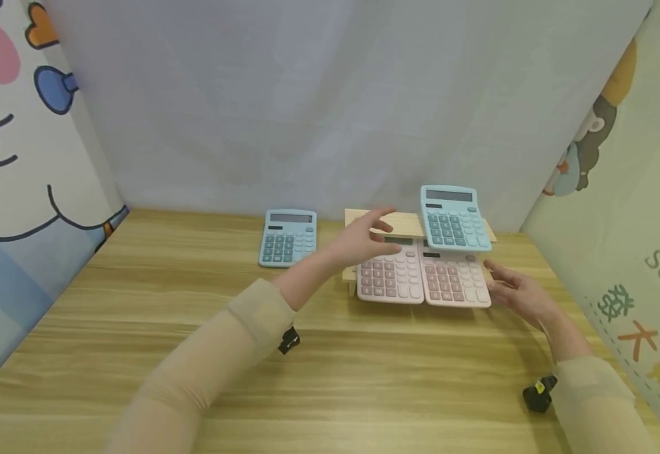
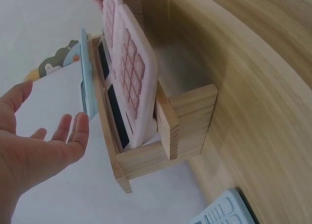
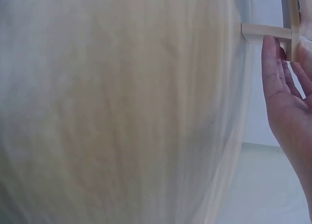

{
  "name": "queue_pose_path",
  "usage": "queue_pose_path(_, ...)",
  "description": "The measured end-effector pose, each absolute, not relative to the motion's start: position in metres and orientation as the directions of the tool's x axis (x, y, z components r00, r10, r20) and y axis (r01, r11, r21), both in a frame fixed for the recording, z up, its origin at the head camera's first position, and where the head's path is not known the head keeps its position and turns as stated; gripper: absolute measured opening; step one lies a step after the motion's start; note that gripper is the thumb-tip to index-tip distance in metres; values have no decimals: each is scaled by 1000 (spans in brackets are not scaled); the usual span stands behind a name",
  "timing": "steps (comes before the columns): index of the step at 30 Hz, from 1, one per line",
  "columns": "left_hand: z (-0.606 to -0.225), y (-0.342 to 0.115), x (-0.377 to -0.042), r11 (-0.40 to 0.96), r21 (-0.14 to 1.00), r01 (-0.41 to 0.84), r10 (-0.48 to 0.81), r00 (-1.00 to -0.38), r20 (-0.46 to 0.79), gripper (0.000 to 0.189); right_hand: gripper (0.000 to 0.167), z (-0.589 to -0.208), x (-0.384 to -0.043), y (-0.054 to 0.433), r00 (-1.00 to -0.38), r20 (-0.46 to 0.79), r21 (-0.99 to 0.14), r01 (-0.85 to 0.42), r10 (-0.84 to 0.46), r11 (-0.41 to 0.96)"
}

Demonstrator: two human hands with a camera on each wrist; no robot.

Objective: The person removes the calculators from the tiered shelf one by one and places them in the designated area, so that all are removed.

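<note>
Your left hand (image 1: 364, 240) hangs over the left part of the wooden rack (image 1: 406, 225), fingers spread and holding nothing. Your right hand (image 1: 521, 299) is at the rack's right end, with the end of a rail between thumb and fingers; you can't tell from these views whether it grips the wood or just rests there.

The left pink calculator (image 1: 391, 277) and the right pink calculator (image 1: 456, 280) sit side by side on the rack, their lower edges jutting past the front rail. The upper blue calculator (image 1: 456, 217) is on the top board's right part, its lower edge reaching over the right pink one's screen. Another blue calculator (image 1: 289, 238) lies on the table (image 1: 335, 378), left of the rack.

The upper blue one looks most at risk: a bump to the rack from your right hand could make it slide forward. A knock to the overhanging pink edges could tip those off the rail, and a low left wrist could catch the left one's keys.
</note>
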State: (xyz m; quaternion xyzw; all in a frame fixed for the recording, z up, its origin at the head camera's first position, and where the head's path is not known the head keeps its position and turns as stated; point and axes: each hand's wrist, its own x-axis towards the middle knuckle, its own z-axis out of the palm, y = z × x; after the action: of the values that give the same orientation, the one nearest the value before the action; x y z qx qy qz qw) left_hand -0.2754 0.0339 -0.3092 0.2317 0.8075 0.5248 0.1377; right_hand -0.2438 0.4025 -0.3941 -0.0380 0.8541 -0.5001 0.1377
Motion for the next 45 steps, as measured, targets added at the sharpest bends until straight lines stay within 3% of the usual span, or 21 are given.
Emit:
queue_pose_path(25,-344,93,-287,175,977,121,442,-897,32,73,71,-398,-245,404,-959,-191,-895,83,-208,439)
queue_pose_path(33,-355,107,-294,146,979,142,428,-901,67,74,70,-398,-244,403,-956,-184,-910,78,-228,408)
queue_pose_path(45,-362,128,-298,62,994,88,283,-957,67,73,69,-400,-245,405,-956,-181,-911,74,-232,405)
